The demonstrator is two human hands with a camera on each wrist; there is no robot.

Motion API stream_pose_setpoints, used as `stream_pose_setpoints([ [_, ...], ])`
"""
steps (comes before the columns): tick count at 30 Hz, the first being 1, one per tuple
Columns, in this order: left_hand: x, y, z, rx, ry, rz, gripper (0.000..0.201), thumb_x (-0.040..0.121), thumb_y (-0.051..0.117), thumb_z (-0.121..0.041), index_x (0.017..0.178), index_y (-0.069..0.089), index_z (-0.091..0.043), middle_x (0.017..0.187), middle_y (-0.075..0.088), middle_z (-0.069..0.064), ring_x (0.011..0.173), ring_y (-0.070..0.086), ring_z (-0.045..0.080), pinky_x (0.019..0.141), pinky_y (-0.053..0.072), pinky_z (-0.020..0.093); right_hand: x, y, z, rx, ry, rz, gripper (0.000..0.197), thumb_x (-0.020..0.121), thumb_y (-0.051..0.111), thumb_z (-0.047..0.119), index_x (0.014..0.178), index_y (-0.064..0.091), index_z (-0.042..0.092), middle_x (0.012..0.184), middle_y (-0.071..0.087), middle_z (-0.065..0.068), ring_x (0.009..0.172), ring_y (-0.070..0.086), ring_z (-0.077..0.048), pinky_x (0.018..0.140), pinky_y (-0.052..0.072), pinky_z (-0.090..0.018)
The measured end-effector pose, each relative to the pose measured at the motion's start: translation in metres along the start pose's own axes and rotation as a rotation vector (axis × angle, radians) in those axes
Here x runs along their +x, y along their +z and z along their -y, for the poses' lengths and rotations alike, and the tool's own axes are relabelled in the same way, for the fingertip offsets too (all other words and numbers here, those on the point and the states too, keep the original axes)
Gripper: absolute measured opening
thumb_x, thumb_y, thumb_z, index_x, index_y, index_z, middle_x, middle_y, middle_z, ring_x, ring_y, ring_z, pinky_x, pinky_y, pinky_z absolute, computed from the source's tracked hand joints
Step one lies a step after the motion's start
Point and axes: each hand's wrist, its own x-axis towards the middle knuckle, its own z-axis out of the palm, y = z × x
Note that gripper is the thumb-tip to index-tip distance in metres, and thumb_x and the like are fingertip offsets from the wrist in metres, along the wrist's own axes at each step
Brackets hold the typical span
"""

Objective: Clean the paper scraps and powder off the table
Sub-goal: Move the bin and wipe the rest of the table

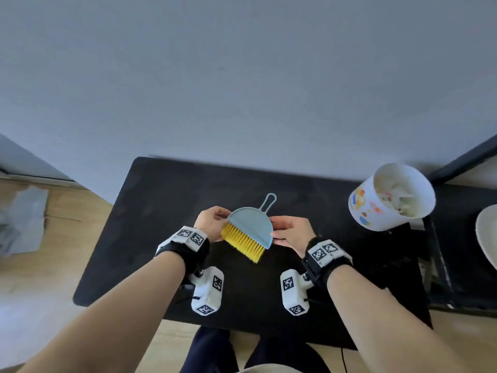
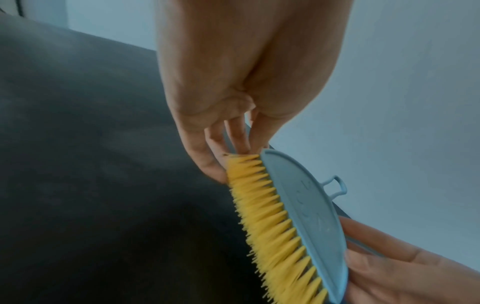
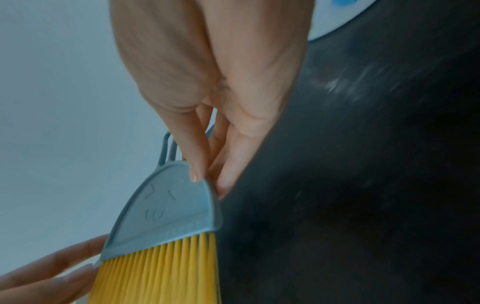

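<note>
A small blue dustpan (image 1: 250,224) with a yellow-bristled brush (image 1: 243,242) nested under it is held just above the middle of the black table (image 1: 161,211). My left hand (image 1: 212,222) pinches its left edge, fingertips against the bristle end (image 2: 270,216) of the pan (image 2: 306,205). My right hand (image 1: 291,232) pinches the right edge, thumb on the pan's back (image 3: 168,209) and fingers beneath. The bristles (image 3: 161,271) point toward me. Faint whitish powder smears (image 3: 337,84) show on the table to the right.
A white printed bin (image 1: 390,197) with scraps inside stands at the table's back right. A pale round object (image 1: 486,232) is cut off at the right edge. A grey bundle (image 1: 24,219) lies on the wooden floor to the left.
</note>
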Motion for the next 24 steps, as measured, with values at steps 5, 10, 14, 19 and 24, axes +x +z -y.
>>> stream_pose_setpoints([
  [5, 0.015, -0.094, 0.04, 0.039, -0.034, -0.066, 0.031, 0.082, 0.063, -0.002, 0.112, 0.063, -0.008, 0.099, 0.067, 0.011, 0.095, 0.066, 0.027, 0.087, 0.056, 0.042, 0.029, 0.108, 0.008, -0.053, 0.03, 0.002, 0.036, 0.081, 0.056, -0.021, 0.114, 0.061, -0.007, 0.11, 0.065, -0.021, 0.094, 0.064, -0.026, 0.073, 0.058, -0.028],
  [10, 0.037, -0.155, 0.073, 0.052, -0.075, -0.095, 0.033, 0.078, 0.067, -0.001, 0.111, 0.062, -0.003, 0.09, 0.066, 0.008, 0.092, 0.066, 0.027, 0.086, 0.056, 0.04, 0.057, 0.183, 0.004, -0.152, 0.059, -0.009, 0.032, 0.081, 0.059, -0.018, 0.111, 0.063, -0.005, 0.109, 0.065, -0.021, 0.098, 0.064, -0.027, 0.08, 0.055, -0.031],
  [14, 0.051, -0.178, 0.091, 0.066, -0.104, -0.084, 0.04, 0.075, 0.07, -0.002, 0.114, 0.061, -0.003, 0.095, 0.068, 0.011, 0.096, 0.066, 0.026, 0.089, 0.055, 0.042, 0.07, 0.212, 0.002, -0.246, 0.054, -0.071, 0.029, 0.08, 0.063, -0.014, 0.106, 0.066, -0.001, 0.104, 0.068, -0.018, 0.096, 0.066, -0.026, 0.083, 0.056, -0.034],
  [19, 0.058, -0.183, 0.1, 0.183, -0.066, -0.109, 0.039, 0.086, 0.057, -0.004, 0.124, 0.054, -0.006, 0.109, 0.064, 0.013, 0.103, 0.061, 0.028, 0.091, 0.052, 0.039, 0.072, 0.223, 0.002, -0.478, 0.021, -0.081, 0.027, 0.079, 0.069, 0.0, 0.104, 0.07, 0.007, 0.101, 0.071, -0.008, 0.097, 0.067, -0.018, 0.093, 0.052, -0.036],
  [24, 0.049, -0.183, 0.096, 0.452, -0.022, -0.103, 0.046, 0.088, 0.047, -0.006, 0.134, 0.045, -0.011, 0.131, 0.052, 0.013, 0.114, 0.055, 0.027, 0.084, 0.044, 0.03, 0.058, 0.223, 0.013, -0.686, -0.016, -0.048, 0.038, 0.085, 0.066, 0.015, 0.122, 0.062, 0.012, 0.123, 0.064, -0.003, 0.112, 0.059, -0.018, 0.101, 0.045, -0.034],
])
